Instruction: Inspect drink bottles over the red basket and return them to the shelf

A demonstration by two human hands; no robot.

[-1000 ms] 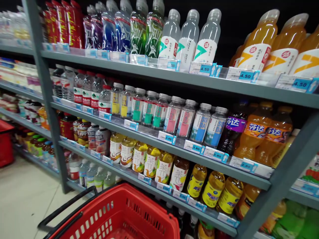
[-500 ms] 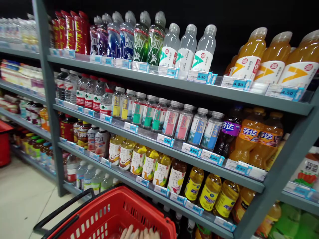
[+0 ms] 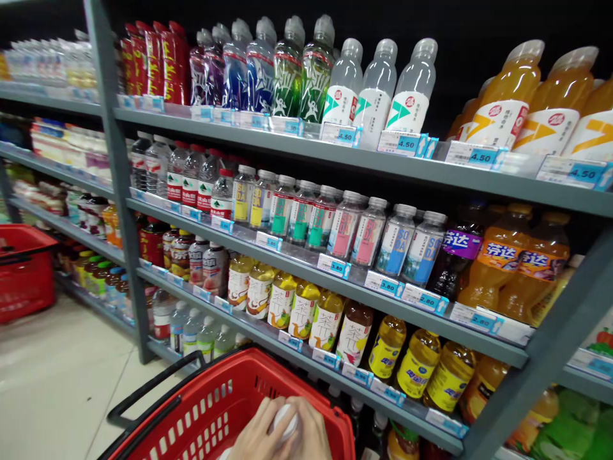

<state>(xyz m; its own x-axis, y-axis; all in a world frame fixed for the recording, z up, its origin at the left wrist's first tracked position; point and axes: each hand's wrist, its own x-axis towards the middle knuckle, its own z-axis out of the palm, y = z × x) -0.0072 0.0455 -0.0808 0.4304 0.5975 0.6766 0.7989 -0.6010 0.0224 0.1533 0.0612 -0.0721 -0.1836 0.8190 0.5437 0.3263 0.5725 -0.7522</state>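
Note:
Both of my hands are inside the red shopping basket (image 3: pixel 191 399) at the bottom of the view. My left hand (image 3: pixel 258 431) and my right hand (image 3: pixel 309 431) are close together, fingers curled around a thing with a rounded white cap (image 3: pixel 286 421). Only the cap shows between them; the hands and the frame's lower edge hide the rest, perhaps a bottle. The basket's black handle (image 3: pixel 143 396) lies folded out to the left.
Grey shelves (image 3: pixel 306 144) rise close ahead, lined with drinks: soda bottles (image 3: pixel 395 239), tea bottles (image 3: pixel 325 319), orange drinks (image 3: pixel 502 96). Price tags run along their edges. A second red basket (image 3: pixel 29 275) stands at the left over the pale tiled floor (image 3: pixel 71 377).
My hands have risen higher in the basket, and the white cap now shows between them. The view has shifted left, so shelves and basket appear farther right.

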